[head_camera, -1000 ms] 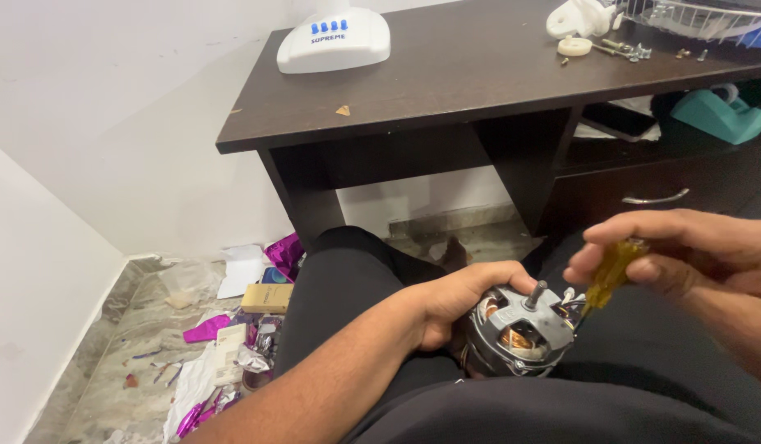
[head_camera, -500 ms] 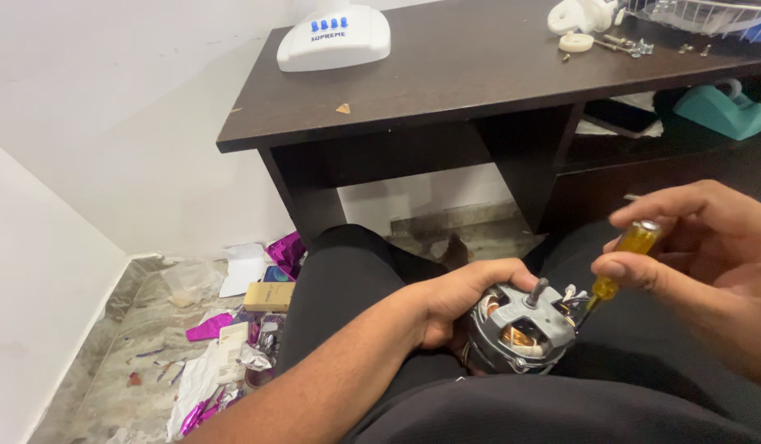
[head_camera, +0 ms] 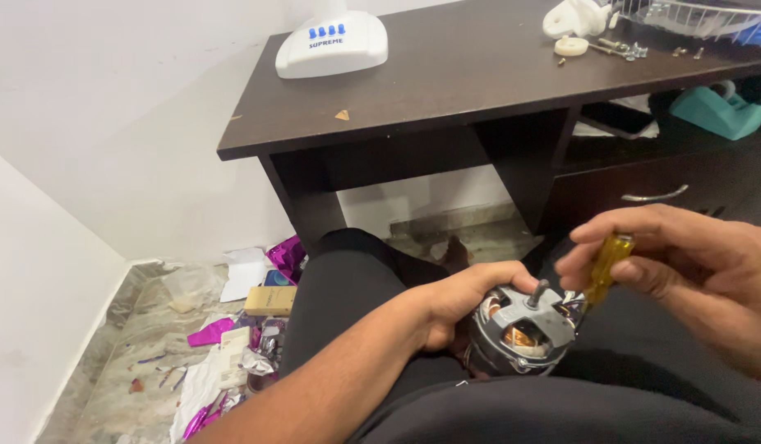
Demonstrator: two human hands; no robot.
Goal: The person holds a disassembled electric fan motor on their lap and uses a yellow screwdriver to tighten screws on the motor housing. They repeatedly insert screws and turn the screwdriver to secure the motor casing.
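A round electric motor [head_camera: 522, 329] with a grey metal end bracket, a short shaft and copper windings rests on my lap. My left hand [head_camera: 467, 302] grips its left side and holds it steady. My right hand [head_camera: 693, 271] pinches a screwdriver with a clear yellow handle [head_camera: 605, 265], held nearly upright. Its tip meets the motor's right edge, where the blade is hidden behind the bracket.
A dark wooden desk [head_camera: 446, 90] stands ahead, bearing a white plastic fan base with blue buttons [head_camera: 332, 45], white plastic parts [head_camera: 579, 20], loose screws [head_camera: 623, 49] and a wire grille [head_camera: 693, 16]. A teal object [head_camera: 720, 111] sits on its lower shelf. Purple foil and paper scraps [head_camera: 241, 329] litter the floor at left.
My right hand has shifted the yellow screwdriver slightly, turning it at the motor's right edge. My left hand and the motor stay put.
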